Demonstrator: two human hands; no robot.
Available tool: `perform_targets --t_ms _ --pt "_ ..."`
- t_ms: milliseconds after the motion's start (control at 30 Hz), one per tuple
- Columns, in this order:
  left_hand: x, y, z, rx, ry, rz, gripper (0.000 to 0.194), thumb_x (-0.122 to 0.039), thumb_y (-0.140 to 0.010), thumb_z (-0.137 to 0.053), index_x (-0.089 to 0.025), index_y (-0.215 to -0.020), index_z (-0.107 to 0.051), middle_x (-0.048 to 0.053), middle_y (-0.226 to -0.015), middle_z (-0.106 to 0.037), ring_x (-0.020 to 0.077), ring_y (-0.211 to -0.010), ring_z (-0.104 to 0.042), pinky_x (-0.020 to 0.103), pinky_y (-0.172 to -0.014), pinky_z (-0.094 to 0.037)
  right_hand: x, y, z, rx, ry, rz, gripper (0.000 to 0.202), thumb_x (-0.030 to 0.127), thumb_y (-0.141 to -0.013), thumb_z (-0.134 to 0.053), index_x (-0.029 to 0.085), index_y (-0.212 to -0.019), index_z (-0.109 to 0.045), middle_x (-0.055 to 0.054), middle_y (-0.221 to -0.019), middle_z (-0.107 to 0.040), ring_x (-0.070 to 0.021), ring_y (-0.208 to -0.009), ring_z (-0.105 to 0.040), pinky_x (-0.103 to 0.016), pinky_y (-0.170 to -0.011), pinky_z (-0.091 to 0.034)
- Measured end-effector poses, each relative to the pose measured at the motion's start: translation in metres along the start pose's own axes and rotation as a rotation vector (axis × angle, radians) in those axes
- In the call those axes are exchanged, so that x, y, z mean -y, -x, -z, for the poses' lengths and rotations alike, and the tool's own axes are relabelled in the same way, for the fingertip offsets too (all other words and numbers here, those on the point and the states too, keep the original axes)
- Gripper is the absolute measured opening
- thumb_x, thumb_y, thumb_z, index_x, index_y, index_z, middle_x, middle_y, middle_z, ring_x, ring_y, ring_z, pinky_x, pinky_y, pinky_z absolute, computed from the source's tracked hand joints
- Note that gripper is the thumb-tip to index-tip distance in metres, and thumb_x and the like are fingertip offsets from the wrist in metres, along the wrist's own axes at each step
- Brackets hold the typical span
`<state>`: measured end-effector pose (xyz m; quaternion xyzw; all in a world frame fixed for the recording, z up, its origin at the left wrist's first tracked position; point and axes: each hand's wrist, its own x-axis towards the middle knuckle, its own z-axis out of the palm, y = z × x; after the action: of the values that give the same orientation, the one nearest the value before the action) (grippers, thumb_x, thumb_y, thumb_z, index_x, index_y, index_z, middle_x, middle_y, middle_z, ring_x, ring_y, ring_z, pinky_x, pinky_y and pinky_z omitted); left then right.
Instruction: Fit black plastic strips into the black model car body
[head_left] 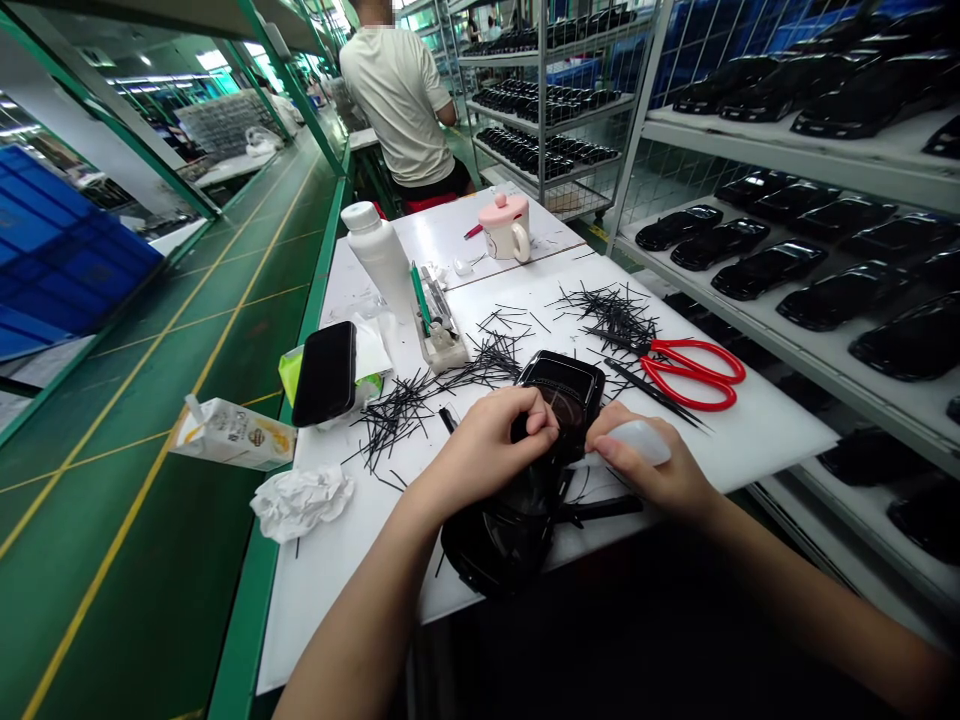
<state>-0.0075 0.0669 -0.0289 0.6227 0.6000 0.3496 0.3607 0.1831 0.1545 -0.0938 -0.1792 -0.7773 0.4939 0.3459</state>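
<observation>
A glossy black model car [499, 545] lies at the table's near edge, in front of my body. My left hand [510, 435] rests over its middle, fingers curled into a pinch; whatever is between them is hidden. At the car's right side, my right hand [652, 465] is closed around a small whitish squeeze bottle [643, 441], whose tip is hard to make out near the car. Red-handled scissors [694, 374] lie beyond my right hand, beside a pair of dark tweezers [645, 385]. Thin black strips [401, 412] are scattered past the car.
A white bottle [379, 255], a pink-lidded mug [505, 228] and a tool holder [444, 350] stand farther back. Left are a phone [325, 373], crumpled tissue [302, 500] and a drink carton [236, 433]. Racks of black model cars [772, 268] line the right. A person [397, 100] sits ahead.
</observation>
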Motion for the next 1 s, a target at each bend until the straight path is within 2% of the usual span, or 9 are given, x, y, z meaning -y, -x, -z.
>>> perform_targets --t_ms 367,467,533,600,667,733,833,900,1000 --pt "-0.001 0.0 0.0 -0.001 0.007 0.013 0.028 -0.012 -0.086 -0.054 -0.023 -0.07 -0.033 -0.001 -0.083 -0.062 0.0156 -0.083 -0.054 0.029 -0.081 -0.04 -0.003 0.003 0.004 -0.064 -0.113 -0.045 0.023 0.034 -0.092 -0.06 0.022 -0.073 -0.066 0.0 -0.07 -0.065 -0.0168 -0.066 -0.059 -0.028 -0.061 -0.046" --pt "-0.001 0.0 0.001 0.003 -0.001 0.024 0.029 -0.012 -0.086 -0.053 -0.023 -0.07 -0.033 -0.001 -0.084 -0.063 0.0158 -0.083 -0.054 0.029 -0.081 -0.04 -0.004 -0.001 0.025 -0.139 -0.141 -0.032 0.031 0.045 -0.095 -0.055 0.025 -0.077 -0.07 0.0 -0.066 -0.064 -0.0168 -0.058 -0.058 -0.028 -0.053 -0.046" --pt "-0.002 0.0 0.002 0.005 -0.016 0.027 0.029 -0.012 -0.086 -0.053 -0.023 -0.07 -0.032 -0.001 -0.084 -0.062 0.016 -0.082 -0.053 0.03 -0.08 -0.039 -0.004 -0.013 0.049 -0.229 -0.09 -0.024 0.026 0.048 -0.092 -0.058 0.027 -0.092 -0.074 0.0 -0.07 -0.068 -0.0183 -0.06 -0.062 -0.03 -0.056 -0.049" --pt "-0.001 0.0 0.002 0.003 -0.03 0.026 0.028 -0.012 -0.086 -0.053 -0.023 -0.07 -0.032 -0.002 -0.084 -0.062 0.0164 -0.082 -0.053 0.03 -0.08 -0.039 -0.005 -0.034 0.074 -0.289 0.088 -0.05 0.034 0.045 -0.088 -0.065 0.029 -0.118 -0.07 -0.002 -0.09 -0.075 -0.0237 -0.084 -0.069 -0.036 -0.077 -0.055" --pt "0.0 0.001 0.002 -0.003 -0.035 0.019 0.028 -0.013 -0.085 -0.053 -0.023 -0.07 -0.033 -0.002 -0.084 -0.062 0.0167 -0.082 -0.053 0.031 -0.079 -0.039 -0.012 -0.061 0.096 -0.259 0.334 -0.127 0.048 0.039 -0.088 -0.064 0.029 -0.134 -0.06 -0.004 -0.119 -0.072 -0.0276 -0.113 -0.064 -0.042 -0.099 -0.048" --pt "0.001 0.001 0.001 -0.014 -0.04 0.011 0.027 -0.013 -0.085 -0.054 -0.023 -0.069 -0.033 -0.002 -0.083 -0.062 0.0169 -0.082 -0.053 0.031 -0.079 -0.039 -0.026 -0.089 0.113 -0.168 0.501 -0.216 0.039 0.033 -0.088 -0.06 0.025 -0.126 -0.064 -0.006 -0.131 -0.066 -0.028 -0.114 -0.063 -0.041 -0.1 -0.048" --pt "0.002 0.002 0.001 -0.031 -0.057 0.014 0.027 -0.015 -0.085 -0.054 -0.023 -0.069 -0.033 -0.002 -0.082 -0.061 0.0172 -0.081 -0.052 0.031 -0.078 -0.039 -0.056 -0.117 0.127 -0.099 0.612 -0.307 0.024 0.028 -0.085 -0.065 0.017 -0.106 -0.071 -0.01 -0.108 -0.074 -0.0278 -0.096 -0.069 -0.041 -0.089 -0.052" --pt "0.001 0.003 0.002 -0.036 -0.065 0.024 0.027 -0.015 -0.085 -0.054 -0.023 -0.069 -0.033 -0.002 -0.081 -0.061 0.0174 -0.081 -0.052 0.031 -0.077 -0.039 -0.074 -0.124 0.131 -0.075 0.679 -0.352 0.021 0.031 -0.088 -0.066 0.016 -0.103 -0.069 -0.007 -0.094 -0.073 -0.0241 -0.089 -0.069 -0.041 -0.085 -0.054" --pt "0.001 0.003 0.002 -0.03 -0.062 0.028 0.027 -0.014 -0.085 -0.053 -0.023 -0.069 -0.033 -0.001 -0.081 -0.061 0.0175 -0.081 -0.052 0.031 -0.078 -0.038 -0.089 -0.125 0.135 -0.029 0.738 -0.38 0.025 0.038 -0.093 -0.064 0.015 -0.103 -0.066 -0.004 -0.094 -0.07 -0.0186 -0.085 -0.067 -0.04 -0.083 -0.054"
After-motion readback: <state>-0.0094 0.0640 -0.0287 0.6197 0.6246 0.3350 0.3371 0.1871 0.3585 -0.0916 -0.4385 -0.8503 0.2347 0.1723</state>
